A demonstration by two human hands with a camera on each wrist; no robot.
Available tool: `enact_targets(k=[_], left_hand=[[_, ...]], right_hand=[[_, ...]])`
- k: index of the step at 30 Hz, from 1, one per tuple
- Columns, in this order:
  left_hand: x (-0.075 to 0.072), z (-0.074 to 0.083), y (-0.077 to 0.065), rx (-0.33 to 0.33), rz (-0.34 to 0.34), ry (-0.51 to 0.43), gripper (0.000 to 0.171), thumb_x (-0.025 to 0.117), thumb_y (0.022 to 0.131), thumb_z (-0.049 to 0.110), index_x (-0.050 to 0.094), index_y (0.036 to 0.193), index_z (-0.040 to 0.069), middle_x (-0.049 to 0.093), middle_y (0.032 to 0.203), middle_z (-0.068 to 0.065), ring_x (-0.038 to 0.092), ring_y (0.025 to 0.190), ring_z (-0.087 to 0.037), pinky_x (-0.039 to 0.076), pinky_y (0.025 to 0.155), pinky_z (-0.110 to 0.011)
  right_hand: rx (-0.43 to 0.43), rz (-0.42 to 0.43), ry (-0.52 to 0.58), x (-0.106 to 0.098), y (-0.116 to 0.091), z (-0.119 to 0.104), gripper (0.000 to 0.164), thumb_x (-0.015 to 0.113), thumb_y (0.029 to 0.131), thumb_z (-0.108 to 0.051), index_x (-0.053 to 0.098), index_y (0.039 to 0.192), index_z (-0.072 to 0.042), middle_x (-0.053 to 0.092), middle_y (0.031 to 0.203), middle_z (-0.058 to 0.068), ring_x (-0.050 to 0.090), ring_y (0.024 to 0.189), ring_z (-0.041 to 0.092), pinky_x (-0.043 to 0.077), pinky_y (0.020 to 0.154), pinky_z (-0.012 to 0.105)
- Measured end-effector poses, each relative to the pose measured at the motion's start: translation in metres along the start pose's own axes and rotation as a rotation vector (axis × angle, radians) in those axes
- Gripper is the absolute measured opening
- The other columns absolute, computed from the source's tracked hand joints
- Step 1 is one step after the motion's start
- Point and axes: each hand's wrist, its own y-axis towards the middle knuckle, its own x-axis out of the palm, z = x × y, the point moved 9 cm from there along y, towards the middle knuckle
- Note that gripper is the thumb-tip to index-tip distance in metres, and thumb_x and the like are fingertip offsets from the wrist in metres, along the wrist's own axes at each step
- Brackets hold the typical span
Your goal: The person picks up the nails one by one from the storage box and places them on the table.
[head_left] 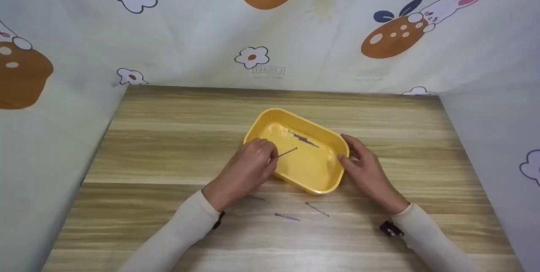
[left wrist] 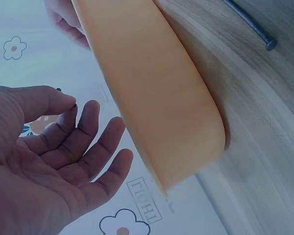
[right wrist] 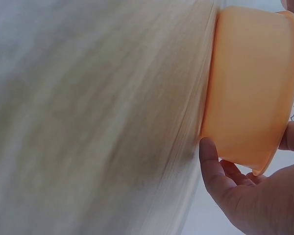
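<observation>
A yellow plastic tub (head_left: 310,171) sits at an angle on the wooden table, several thin nails (head_left: 303,138) lying together on its floor. Over its near left side, my left hand (head_left: 249,166) pinches a nail (head_left: 288,152) between thumb and forefinger, the head pointing right. In the left wrist view that nail is mostly hidden by the fingertips, and the other fingers curve loosely beside the tub wall (left wrist: 152,98). At the tub's right end my right hand (head_left: 367,171) holds the rim, thumb at the edge and fingers against the outside wall (right wrist: 250,88).
On the table in front of the tub lie a nail (head_left: 317,209), another nail (head_left: 287,217) and a third nail (head_left: 256,198) partly covered by the left wrist. A patterned sheet (head_left: 190,31) walls in the back and sides of the table (head_left: 168,137).
</observation>
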Motion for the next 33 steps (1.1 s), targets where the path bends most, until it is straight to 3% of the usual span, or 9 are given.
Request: enact_targets(k=[8,23,33], left_hand=[[-0.008,-0.003,-0.011,-0.021,0.014,0.027,0.005,0.076,0.096,-0.003,0.074,0.094,0.001,0.07,0.089,-0.008,0.064,0.084,-0.023,0.062,0.076,-0.037],[-0.022,-0.012,-0.034,-0.055,0.056,0.035,0.007,0.08,0.093,-0.005,0.075,0.095,-0.001,0.071,0.089,-0.006,0.066,0.083,-0.021,0.062,0.075,-0.036],[-0.023,-0.019,-0.053,-0.09,0.066,0.02,0.013,0.079,0.094,-0.005,0.073,0.093,0.006,0.066,0.087,0.0,0.06,0.08,-0.016,0.057,0.07,-0.033]], right_hand=[[0.01,-0.006,0.014,0.0,0.0,0.0,0.057,0.066,0.107,-0.001,0.046,0.16,0.009,0.061,0.152,0.028,0.063,0.137,0.041,0.057,0.099,0.021],[0.01,-0.005,-0.007,0.0,0.0,0.0,0.058,0.067,0.107,-0.002,0.047,0.16,0.009,0.057,0.156,0.028,0.061,0.14,0.042,0.055,0.102,0.021],[0.011,-0.006,-0.009,-0.001,0.0,0.001,0.056,0.067,0.108,-0.002,0.048,0.16,0.007,0.061,0.153,0.027,0.062,0.138,0.041,0.057,0.1,0.022]])
